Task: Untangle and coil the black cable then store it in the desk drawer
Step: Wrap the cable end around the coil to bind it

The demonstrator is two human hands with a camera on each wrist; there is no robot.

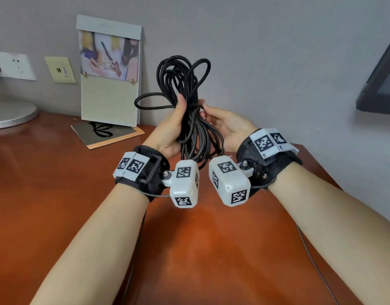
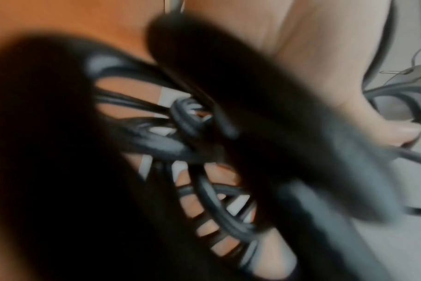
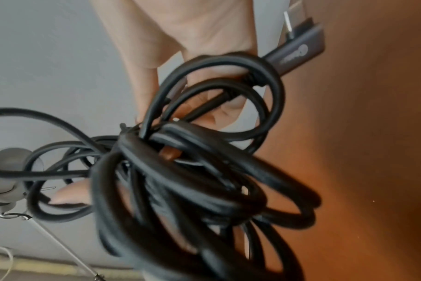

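Observation:
The black cable (image 1: 180, 80) is a tangled bundle of loops held upright above the red-brown desk (image 1: 57, 194). My left hand (image 1: 178, 115) grips the bundle round its middle, thumb pointing up along it. From the right, my right hand (image 1: 211, 115) pinches strands at the same waist. Loops stick out above and hang below both hands. In the right wrist view the cable (image 3: 180, 171) fills the frame, and a grey plug (image 3: 298, 55) lies against my fingers (image 3: 219, 106). The left wrist view is blurred, showing the cable (image 2: 187, 121) close up. No drawer is in view.
A standing calendar (image 1: 110, 71) leans on the back wall with a flat card (image 1: 106, 134) in front of it. A round lamp base (image 1: 11, 113) and wall sockets (image 1: 11, 64) are at the far left. A dark monitor (image 1: 381, 80) hangs at the right.

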